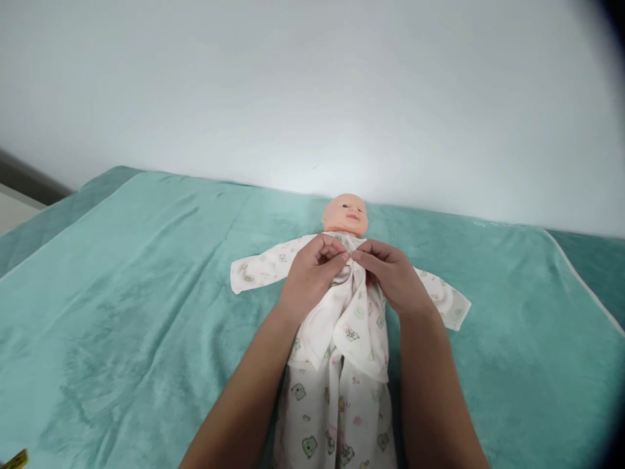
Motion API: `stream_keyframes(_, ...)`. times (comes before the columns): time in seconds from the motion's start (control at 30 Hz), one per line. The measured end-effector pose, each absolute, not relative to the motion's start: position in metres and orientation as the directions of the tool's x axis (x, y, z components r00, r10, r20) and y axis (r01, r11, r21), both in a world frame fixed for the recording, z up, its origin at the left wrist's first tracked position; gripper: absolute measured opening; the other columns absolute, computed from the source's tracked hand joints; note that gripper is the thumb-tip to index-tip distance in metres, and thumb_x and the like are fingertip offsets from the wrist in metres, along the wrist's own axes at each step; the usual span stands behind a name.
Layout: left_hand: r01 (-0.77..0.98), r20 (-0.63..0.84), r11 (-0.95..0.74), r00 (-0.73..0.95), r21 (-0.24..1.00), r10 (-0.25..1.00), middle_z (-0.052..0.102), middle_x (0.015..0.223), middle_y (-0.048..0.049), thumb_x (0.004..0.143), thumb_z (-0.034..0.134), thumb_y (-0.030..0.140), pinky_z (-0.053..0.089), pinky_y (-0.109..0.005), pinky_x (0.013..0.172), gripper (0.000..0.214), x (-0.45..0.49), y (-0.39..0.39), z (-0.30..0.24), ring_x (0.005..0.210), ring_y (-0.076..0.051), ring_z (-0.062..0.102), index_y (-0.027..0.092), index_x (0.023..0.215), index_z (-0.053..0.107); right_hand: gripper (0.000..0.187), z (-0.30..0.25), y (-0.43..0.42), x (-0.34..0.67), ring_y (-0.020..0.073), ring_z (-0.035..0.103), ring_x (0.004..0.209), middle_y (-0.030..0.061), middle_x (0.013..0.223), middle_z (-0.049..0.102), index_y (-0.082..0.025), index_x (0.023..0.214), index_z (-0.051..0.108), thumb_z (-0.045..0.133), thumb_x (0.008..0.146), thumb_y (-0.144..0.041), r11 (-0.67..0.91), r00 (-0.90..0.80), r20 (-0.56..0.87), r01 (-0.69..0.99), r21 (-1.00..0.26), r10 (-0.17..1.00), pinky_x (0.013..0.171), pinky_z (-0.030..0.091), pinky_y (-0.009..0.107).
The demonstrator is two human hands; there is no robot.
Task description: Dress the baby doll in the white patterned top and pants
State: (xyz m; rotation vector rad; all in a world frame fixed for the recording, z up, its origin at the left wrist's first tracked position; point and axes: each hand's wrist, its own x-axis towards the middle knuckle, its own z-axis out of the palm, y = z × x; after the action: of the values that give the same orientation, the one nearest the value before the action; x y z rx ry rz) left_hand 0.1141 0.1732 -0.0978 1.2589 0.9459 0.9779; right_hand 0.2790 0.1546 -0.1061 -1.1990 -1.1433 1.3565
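Observation:
A baby doll lies on its back, its bald head toward the wall. It wears a white baby jacket printed with small green animals, and matching trousers. The sleeves spread out to both sides. My left hand pinches the jacket's front edge at the upper chest. From the other side my right hand pinches the opposite front edge, and the fingertips of both hands nearly meet. Below them the two front flaps hang loose and apart. Any fastener between the fingertips is too small to make out.
Beneath the doll spreads a teal blanket with soft wrinkles and a pale edge. A white wall rises directly behind it. A small yellow object shows at the lower left corner.

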Motion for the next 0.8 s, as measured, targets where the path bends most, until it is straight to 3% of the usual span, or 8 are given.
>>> stream_keyframes(0.37,-0.068,-0.023,0.049,0.337,0.997,0.941,0.055,0.070,0.0027,0.084,0.067,0.033,0.043,-0.021,0.059,0.016,0.116,0.176,-0.101,0.064,-0.009,0.052,0.019,0.087,0.060,0.035,-0.121,0.160,0.282,0.0097,0.050,0.048,-0.0017,0.056,0.058,-0.019,0.071,0.062,0.067,0.085,-0.051,-0.092,-0.140,-0.074,-0.122,-0.988,0.987,0.047,0.039,0.022)
stream_keyframes(0.53,-0.058,0.002,0.019,0.329,0.998,0.944,0.054,0.068,0.0031,0.085,0.066,0.032,0.040,-0.020,0.057,0.015,0.117,0.176,-0.100,0.063,-0.009,0.050,0.019,0.088,0.060,0.030,-0.127,0.160,0.285,0.0093,0.051,0.048,-0.0028,0.059,0.060,-0.020,0.083,0.063,0.071,0.083,-0.049,-0.061,-0.172,-0.026,-0.198,-0.978,0.985,0.044,0.039,0.021)
stream_keyframes(0.8,0.028,0.005,-0.016,0.344,0.999,0.939,0.054,0.072,0.0031,0.086,0.064,0.039,0.040,-0.021,0.058,0.019,0.116,0.175,-0.100,0.063,-0.009,0.049,0.020,0.090,0.060,0.032,-0.118,0.157,0.283,0.0084,0.048,0.048,-0.0075,0.055,0.053,-0.022,0.086,0.057,0.081,0.073,-0.039,-0.069,-0.160,-0.063,-0.032,-0.997,0.985,0.044,0.036,0.020)
